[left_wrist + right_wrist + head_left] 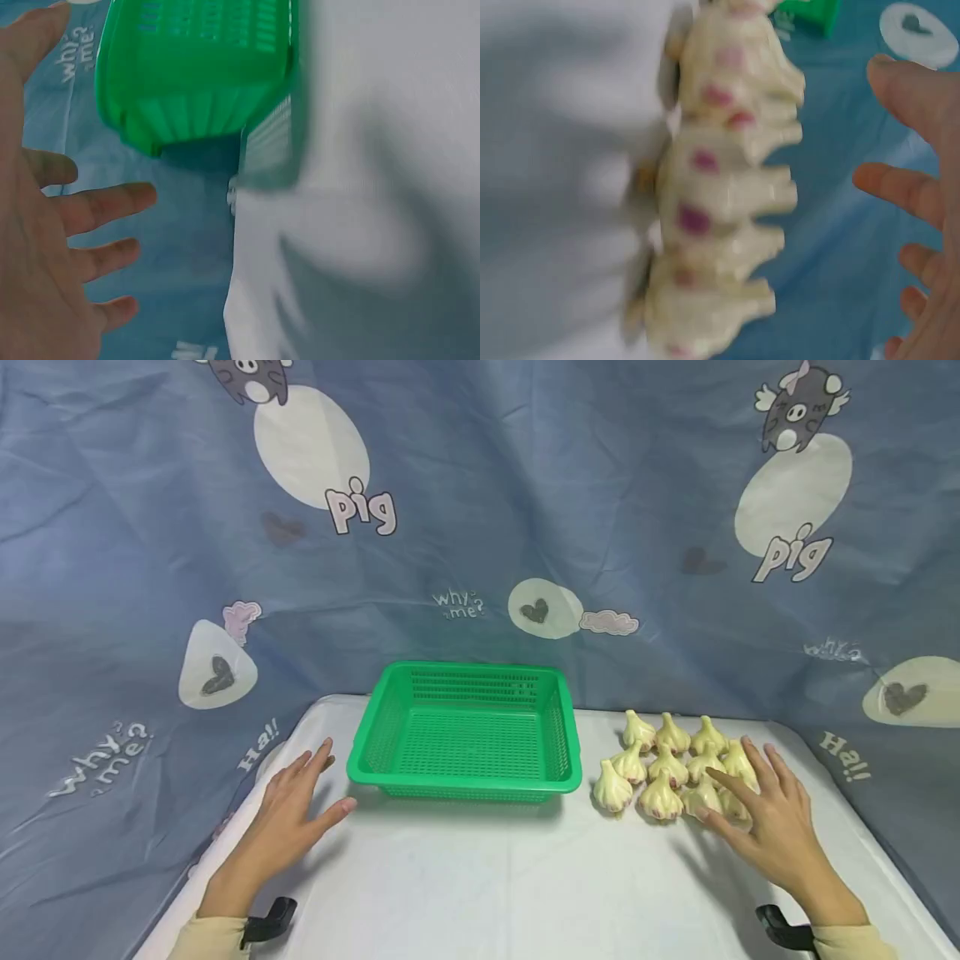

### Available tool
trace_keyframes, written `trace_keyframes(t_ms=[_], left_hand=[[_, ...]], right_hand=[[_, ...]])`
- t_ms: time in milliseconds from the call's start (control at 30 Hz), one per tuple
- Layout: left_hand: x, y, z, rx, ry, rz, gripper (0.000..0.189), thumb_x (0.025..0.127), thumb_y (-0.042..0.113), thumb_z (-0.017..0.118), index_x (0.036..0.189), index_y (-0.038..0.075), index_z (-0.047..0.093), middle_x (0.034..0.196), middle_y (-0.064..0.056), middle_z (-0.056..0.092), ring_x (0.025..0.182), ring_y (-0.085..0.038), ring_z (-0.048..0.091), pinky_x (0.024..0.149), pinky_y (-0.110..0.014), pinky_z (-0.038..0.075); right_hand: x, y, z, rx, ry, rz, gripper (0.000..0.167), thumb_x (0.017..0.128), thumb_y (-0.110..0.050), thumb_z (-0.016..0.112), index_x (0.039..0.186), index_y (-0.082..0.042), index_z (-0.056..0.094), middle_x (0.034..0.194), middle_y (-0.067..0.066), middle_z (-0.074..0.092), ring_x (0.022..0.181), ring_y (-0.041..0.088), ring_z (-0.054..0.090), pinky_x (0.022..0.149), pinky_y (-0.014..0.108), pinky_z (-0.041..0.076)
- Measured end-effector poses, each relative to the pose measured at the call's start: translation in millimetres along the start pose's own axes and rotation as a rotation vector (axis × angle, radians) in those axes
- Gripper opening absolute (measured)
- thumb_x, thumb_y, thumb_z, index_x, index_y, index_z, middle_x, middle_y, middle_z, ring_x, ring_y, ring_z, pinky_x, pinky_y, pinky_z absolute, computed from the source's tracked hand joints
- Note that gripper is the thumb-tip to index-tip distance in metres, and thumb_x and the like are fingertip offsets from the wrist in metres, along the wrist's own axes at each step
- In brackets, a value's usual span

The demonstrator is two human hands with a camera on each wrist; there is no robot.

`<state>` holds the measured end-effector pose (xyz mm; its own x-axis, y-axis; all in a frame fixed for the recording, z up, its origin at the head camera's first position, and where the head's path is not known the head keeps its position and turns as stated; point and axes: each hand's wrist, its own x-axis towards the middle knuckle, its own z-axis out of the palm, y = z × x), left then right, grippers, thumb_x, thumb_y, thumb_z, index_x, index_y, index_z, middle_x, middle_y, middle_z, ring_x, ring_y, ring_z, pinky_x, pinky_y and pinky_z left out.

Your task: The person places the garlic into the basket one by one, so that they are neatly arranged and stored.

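A green plastic basket (465,784) stands at the back middle of the white table, with nothing inside it. To its right, several pale garlic bulbs (662,797) with purple patches stand close together, stems up. My left hand (288,814) hovers left of the basket, fingers spread and holding nothing; the left wrist view shows its palm side (45,240) apart from the basket. Over the near right edge of the garlic, my right hand (776,822) is held with fingers extended. The right wrist view shows a gap between those fingers (900,187) and the bulbs.
Blue cloth (480,510) printed with pigs, hearts and words hangs behind and around the table. The white tabletop (510,885) stretches in front of the basket. Each wrist carries a black strap mount, such as the left one (272,922).
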<state>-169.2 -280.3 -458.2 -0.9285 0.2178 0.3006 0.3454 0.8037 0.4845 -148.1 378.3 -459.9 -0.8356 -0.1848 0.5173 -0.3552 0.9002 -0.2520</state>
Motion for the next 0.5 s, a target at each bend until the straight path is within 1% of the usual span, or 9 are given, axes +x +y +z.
trace_keyframes(t_ms=[67, 167, 267, 400, 500], left_hand=[[4.0, 3.6, 5.1, -0.016, -0.002, -0.003, 0.096, 0.101, 0.044, 0.073, 0.172, 0.015, 0.016, 0.153, -0.024, 0.057, 0.151, -0.054, 0.032, 0.114, -0.078, 0.021], [9.2, 8.0, 12.1, -0.028, -0.001, -0.015, 0.096, 0.101, 0.044, 0.073, 0.172, 0.015, 0.016, 0.148, -0.027, 0.06, 0.146, -0.055, 0.039, 0.111, -0.078, 0.028], [14.8, 11.1, 19.0, -0.029, -0.012, -0.027, 0.094, 0.102, 0.046, 0.071, 0.172, 0.014, 0.017, 0.153, -0.03, 0.054, 0.144, -0.057, 0.042, 0.108, -0.079, 0.034], [20.3, 13.5, 27.7, -0.034, -0.018, -0.027, 0.092, 0.103, 0.046, 0.069, 0.171, 0.008, 0.019, 0.159, -0.033, 0.045, 0.141, -0.059, 0.045, 0.107, -0.079, 0.039], [22.1, 15.2, 32.8, -0.044, -0.011, -0.027, 0.092, 0.104, 0.045, 0.069, 0.17, 0.005, 0.019, 0.159, -0.035, 0.044, 0.14, -0.059, 0.046, 0.107, -0.078, 0.04]], right_hand=[[5.7, -9, 10, 0.026, -0.008, -0.014, 0.054, 0.087, -0.04, 0.086, 0.13, -0.009, 0.073, 0.174, 0.023, 0.023, 0.164, 0.046, 0.006, 0.116, 0.086, 0.01], [13.9, -20, 27, 0.052, -0.014, -0.033, 0.054, 0.083, -0.038, 0.089, 0.127, -0.01, 0.075, 0.173, 0.022, 0.026, 0.162, 0.049, 0.009, 0.111, 0.087, 0.016], [21.5, -30, 43, 0.052, -0.003, -0.054, 0.053, 0.08, -0.038, 0.092, 0.123, -0.01, 0.078, 0.171, 0.023, 0.03, 0.16, 0.053, 0.014, 0.108, 0.088, 0.02], [28.5, -40, 63, 0.045, 0.008, -0.079, 0.053, 0.077, -0.04, 0.093, 0.119, -0.011, 0.079, 0.17, 0.022, 0.034, 0.158, 0.055, 0.016, 0.108, 0.087, 0.022], [29.9, -44, 76, 0.043, 0.027, -0.094, 0.051, 0.075, -0.04, 0.094, 0.115, -0.01, 0.08, 0.167, 0.024, 0.037, 0.157, 0.056, 0.017, 0.109, 0.085, 0.023]])
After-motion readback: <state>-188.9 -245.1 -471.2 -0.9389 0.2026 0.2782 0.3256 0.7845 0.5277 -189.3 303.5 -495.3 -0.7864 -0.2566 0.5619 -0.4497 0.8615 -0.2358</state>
